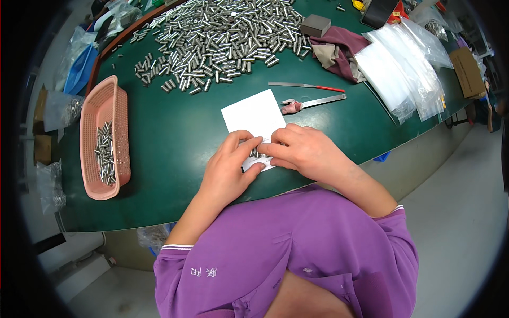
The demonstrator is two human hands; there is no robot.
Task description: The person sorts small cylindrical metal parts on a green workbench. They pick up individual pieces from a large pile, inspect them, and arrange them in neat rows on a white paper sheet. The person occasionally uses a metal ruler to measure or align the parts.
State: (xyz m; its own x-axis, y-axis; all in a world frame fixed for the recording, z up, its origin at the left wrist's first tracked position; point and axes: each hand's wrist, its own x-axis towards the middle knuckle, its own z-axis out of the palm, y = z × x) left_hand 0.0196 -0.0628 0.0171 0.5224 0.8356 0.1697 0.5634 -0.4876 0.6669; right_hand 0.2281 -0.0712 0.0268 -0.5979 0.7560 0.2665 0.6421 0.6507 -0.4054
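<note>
Both hands, left (228,169) and right (302,151), pinch small metal pins (255,153) over white paper (254,112), their grip hiding most pins.

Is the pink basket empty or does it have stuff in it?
Not empty. The pink basket has a small pile of metal pins lying along its bottom; most of it is bare.

A dark green table (175,132) is carrying the work. A large heap of small metal pins (222,37) is lying at 12 o'clock. A pink mesh basket (104,139) is sitting at 9 o'clock. A white paper sheet (254,114) is lying at centre. A metal ruler (323,100) and red-handled file (305,85) are resting at 2 o'clock, beside clear plastic bags (403,69) and a maroon cloth (339,50).
</note>
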